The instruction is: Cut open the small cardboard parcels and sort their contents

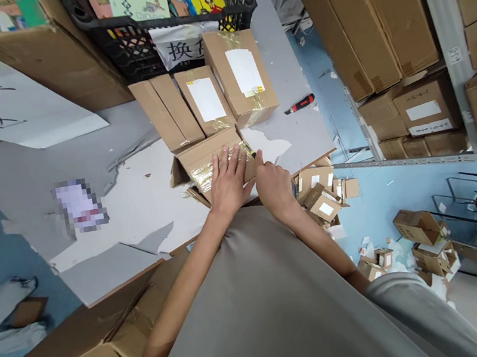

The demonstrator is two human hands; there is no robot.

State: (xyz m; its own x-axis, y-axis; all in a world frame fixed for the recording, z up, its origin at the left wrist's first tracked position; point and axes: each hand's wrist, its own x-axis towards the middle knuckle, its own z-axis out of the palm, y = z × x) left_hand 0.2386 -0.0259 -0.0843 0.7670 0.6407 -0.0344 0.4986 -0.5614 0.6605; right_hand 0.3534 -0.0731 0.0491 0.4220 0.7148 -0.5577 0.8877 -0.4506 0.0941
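A taped cardboard box (197,162) lies near the table's front edge, with an end flap standing out on its left. Flat on its top rests my left hand (229,175), fingers spread over the shiny tape. My right hand (273,182) is a closed fist at the box's right end. From that fist pokes a small yellow and dark piece of what looks like a box cutter (254,154); the rest is hidden by my fingers. Two sealed boxes with white labels, a small box (207,100) and a larger box (243,75), stand just behind, beside a plain carton (167,111).
A red and black utility knife (300,103) lies on the table's right side. Behind the boxes stands a black crate (132,50) of books. Discarded cartons (324,204) lie right of the table, near shelves of boxes (368,13).
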